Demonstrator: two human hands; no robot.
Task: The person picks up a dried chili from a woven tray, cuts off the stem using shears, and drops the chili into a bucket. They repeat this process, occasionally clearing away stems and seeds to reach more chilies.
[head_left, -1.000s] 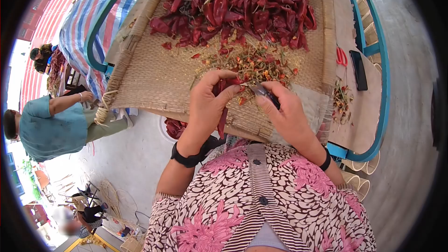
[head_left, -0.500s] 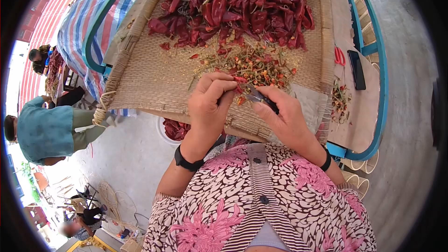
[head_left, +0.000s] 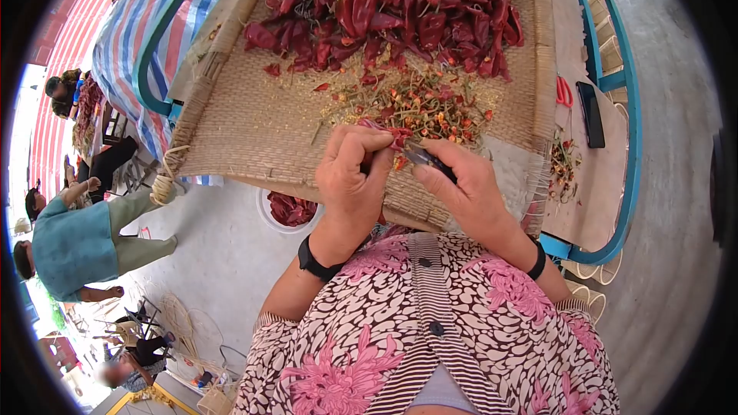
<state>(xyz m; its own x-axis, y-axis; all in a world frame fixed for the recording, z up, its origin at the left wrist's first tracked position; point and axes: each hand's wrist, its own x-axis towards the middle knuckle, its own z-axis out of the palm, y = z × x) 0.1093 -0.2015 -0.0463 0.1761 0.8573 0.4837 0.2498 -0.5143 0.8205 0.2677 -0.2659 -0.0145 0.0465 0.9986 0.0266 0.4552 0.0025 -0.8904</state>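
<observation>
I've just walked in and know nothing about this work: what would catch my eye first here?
Probably the big heap of dark red dried peppers at the far end of the woven tray. Just nearer lie scattered pepper stems, and at the tray's near edge the left hand grips a red pepper while the right hand holds a black-handled cutting tool.

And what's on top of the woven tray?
On the tray: a heap of red peppers at the far end, stem scraps nearer, and a pale patch at the near right corner. The heap hides the weave beneath it.
</observation>
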